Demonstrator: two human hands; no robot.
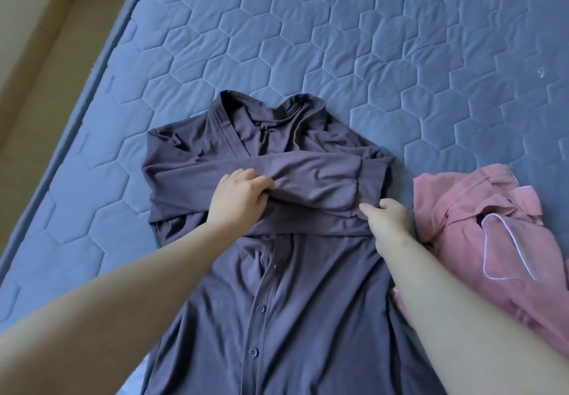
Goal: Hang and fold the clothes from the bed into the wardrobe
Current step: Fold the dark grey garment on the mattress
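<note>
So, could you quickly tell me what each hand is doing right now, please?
Left hand: closed, gripping the folded sleeve of the purple shirt.
Right hand: closed, pinching that sleeve's cuff end.

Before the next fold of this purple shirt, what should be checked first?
1. Shirt lies front up on the bed: ok.
2. Sleeve folded across the chest: ok.
3. Sleeve smooth: not ok, bunched where the left hand grips it.
4. Right hand pinches the sleeve's end: ok.
5. Buttons in view fastened: ok.
6. Pink garment clear of the shirt: cannot tell, the meeting edge is covered.
</note>
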